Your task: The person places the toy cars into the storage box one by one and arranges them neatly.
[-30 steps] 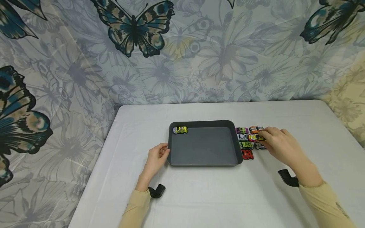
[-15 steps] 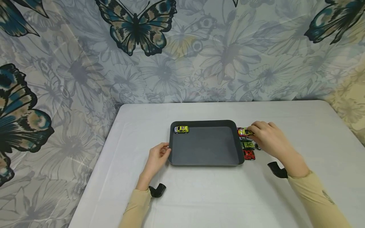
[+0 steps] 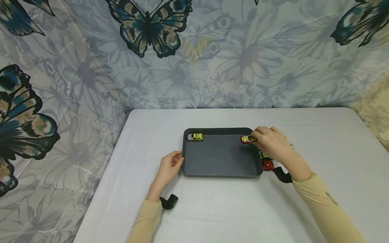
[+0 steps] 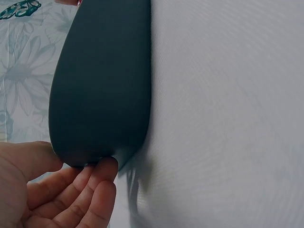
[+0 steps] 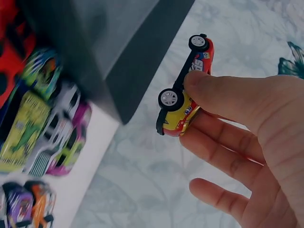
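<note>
My right hand point(image 3: 270, 141) pinches a red and yellow toy car point(image 3: 247, 139) between thumb and fingers, over the right end of the dark grey tray point(image 3: 218, 160). The right wrist view shows that toy car point(image 5: 176, 119) side-on, its white-hubbed wheels towards the camera. A yellow toy car point(image 3: 195, 137) stands in the tray's far left corner. At the tray's left side, my left hand point(image 3: 168, 167) holds the rim; up close, the left hand point(image 4: 71, 194) has its thumb on one side of the wall and fingertips against the other.
Right of the tray, partly hidden by the right hand, several toy cars sit close together, among them a red car point(image 3: 267, 165), a lime car point(image 5: 26, 130) and an orange car point(image 5: 43, 204). A white cloth covers the table point(image 3: 212, 209); butterfly-patterned fabric point(image 3: 212, 74) hangs behind.
My right hand has carried the red and yellow car leftward from the group of cars, across the tray's right rim. The left hand stays at the tray's left edge.
</note>
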Tool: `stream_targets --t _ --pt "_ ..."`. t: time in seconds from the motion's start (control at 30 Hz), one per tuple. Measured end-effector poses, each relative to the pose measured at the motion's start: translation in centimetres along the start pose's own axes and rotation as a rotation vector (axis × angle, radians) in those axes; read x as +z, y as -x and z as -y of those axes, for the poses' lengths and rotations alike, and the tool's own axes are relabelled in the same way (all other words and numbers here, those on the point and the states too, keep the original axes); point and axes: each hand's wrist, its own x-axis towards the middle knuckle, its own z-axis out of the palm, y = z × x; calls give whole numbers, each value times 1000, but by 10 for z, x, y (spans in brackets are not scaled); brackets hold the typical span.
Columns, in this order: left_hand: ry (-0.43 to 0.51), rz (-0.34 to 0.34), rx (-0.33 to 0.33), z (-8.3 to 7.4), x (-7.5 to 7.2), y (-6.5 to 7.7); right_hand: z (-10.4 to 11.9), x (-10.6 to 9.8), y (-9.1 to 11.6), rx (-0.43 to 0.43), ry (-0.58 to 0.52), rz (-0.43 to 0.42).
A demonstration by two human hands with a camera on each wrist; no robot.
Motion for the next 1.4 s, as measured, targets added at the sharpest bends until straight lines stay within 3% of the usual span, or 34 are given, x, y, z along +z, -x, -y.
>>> stream_targets --t 0.43,1.03,1.4 --pt "-4 9 -3 0 -1 0 15 14 -31 -36 6 75" --pt "-3 15 -1 0 -1 0 42 39 -69 -125 -15 69" --pt "-4 16 -2 0 -1 0 50 53 -86 -127 -61 71"
